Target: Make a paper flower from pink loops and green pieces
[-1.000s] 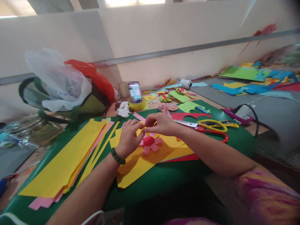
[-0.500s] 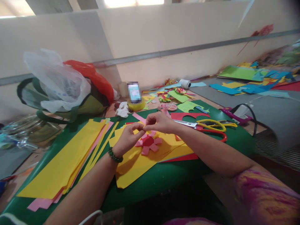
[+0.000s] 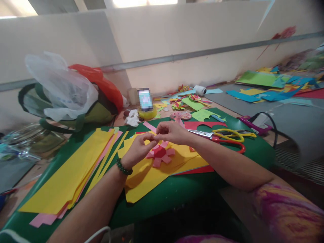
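Note:
My left hand point(image 3: 138, 150) and my right hand point(image 3: 170, 131) meet fingertip to fingertip above a pink and red paper flower point(image 3: 160, 154). Both pinch something small that I cannot make out, close over the flower's upper petals. The flower lies on yellow paper sheets point(image 3: 152, 172) spread over a green sheet point(image 3: 177, 192). A dark bead bracelet point(image 3: 123, 167) circles my left wrist.
Long yellow and pink paper strips point(image 3: 68, 175) lie to the left. Scissors with yellow and red handles point(image 3: 225, 136) rest to the right. Plastic bags point(image 3: 68, 91), a phone point(image 3: 145, 99) on a tape roll, paper scraps and coloured sheets point(image 3: 268, 84) crowd the back.
My left hand has turned and slid a little left, uncovering more of the paper flower. The pinched fingertips stay together above it.

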Motion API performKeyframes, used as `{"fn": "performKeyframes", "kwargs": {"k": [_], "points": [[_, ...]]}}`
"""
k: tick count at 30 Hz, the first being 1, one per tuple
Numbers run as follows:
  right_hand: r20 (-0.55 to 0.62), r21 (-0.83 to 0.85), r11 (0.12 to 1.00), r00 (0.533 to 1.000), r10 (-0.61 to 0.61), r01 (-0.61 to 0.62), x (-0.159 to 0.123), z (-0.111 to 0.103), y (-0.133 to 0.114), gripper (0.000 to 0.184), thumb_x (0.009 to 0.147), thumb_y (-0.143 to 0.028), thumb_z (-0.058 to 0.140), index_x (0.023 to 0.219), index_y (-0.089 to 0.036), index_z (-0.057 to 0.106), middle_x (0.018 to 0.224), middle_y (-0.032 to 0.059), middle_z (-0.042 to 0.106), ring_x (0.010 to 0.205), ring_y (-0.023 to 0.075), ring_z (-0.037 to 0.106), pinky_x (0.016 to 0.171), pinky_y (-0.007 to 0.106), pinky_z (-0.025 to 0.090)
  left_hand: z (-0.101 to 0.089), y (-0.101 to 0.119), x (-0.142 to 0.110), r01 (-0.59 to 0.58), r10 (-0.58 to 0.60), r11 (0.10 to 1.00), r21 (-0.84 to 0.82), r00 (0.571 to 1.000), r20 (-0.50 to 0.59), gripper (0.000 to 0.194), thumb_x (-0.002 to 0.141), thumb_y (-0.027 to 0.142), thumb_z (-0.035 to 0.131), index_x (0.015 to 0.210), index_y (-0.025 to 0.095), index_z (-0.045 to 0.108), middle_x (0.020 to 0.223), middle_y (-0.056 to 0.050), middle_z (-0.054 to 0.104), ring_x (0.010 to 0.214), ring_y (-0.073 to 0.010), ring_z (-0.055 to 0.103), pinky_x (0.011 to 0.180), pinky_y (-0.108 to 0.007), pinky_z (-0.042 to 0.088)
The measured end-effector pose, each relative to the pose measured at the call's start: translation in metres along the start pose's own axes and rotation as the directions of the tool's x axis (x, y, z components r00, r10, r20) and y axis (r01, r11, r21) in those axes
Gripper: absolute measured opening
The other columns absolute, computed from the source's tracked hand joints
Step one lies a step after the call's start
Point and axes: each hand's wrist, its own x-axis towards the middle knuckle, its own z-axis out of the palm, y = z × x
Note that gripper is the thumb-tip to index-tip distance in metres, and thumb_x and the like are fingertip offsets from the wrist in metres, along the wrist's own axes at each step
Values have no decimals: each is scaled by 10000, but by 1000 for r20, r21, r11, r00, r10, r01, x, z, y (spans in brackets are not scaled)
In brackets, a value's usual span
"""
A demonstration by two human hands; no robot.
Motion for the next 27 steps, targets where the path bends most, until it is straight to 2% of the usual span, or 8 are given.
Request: {"fn": "performKeyframes", "kwargs": {"k": [3, 6, 11, 13, 19, 27], "points": [[1, 24, 999, 999, -43, 43, 0, 0, 0, 188, 771, -342, 697, 767, -161, 648, 659, -8, 645, 588, 103, 555, 534, 227, 357, -1, -1, 0, 0, -1, 1000, 20, 1000, 17, 247, 799, 393, 579, 757, 162, 658, 823, -61, 690, 814, -208, 614, 799, -335, 483], [-23, 8, 997, 997, -77, 77, 0, 0, -1, 177, 770, -309, 698, 703, -156, 641, 691, 6, 658, 617, 103, 558, 555, 227, 372, -1, 0, 0, 0, -1, 999, 34, 1000, 17, 249, 799, 393, 578, 774, 162, 667, 839, -68, 701, 825, -214, 619, 798, -337, 485], [-119, -79, 997, 993, -19, 10, -1, 2, -5, 197, 766, -279, 696, 646, -152, 606, 640, -12, 622, 575, 86, 532, 537, 216, 342, 1, 1, 0, 7, -8, 1000, -13, 999, -53, 207, 760, 377, 639, 766, 173, 677, 821, -58, 709, 804, -207, 624, 777, -327, 489], [-134, -100, 995, 991, 2, -16, -2, 3, -6, 183, 762, -258, 688, 640, -152, 602, 615, -20, 603, 560, 80, 517, 535, 215, 336, 2, 0, 1, 46, -51, 996, -75, 997, -59, 227, 748, 392, 663, 785, 171, 699, 838, -65, 719, 821, -212, 628, 788, -332, 487], [-130, -71, 997, 992, 5, -14, -1, 4, -3, 219, 762, -315, 681, 632, -157, 603, 605, -22, 599, 561, 85, 513, 528, 216, 332, 4, -6, 1, 195, -191, 907, -374, 980, 47, 328, 688, 455, 729, 837, 164, 720, 845, -54, 702, 808, -185, 597, 784, -317, 461], [-147, 2, 1000, 989, 22, -22, 0, 5, -2, 188, 737, -291, 661, 619, -163, 592, 614, -11, 613, 579, 105, 537, 520, 229, 350, 5, -9, 2, 291, -269, 813, -504, 956, 117, 306, 628, 433, 785, 636, 161, 647, 644, 20, 544, 641, -114, 464, 660, -267, 381]]}}
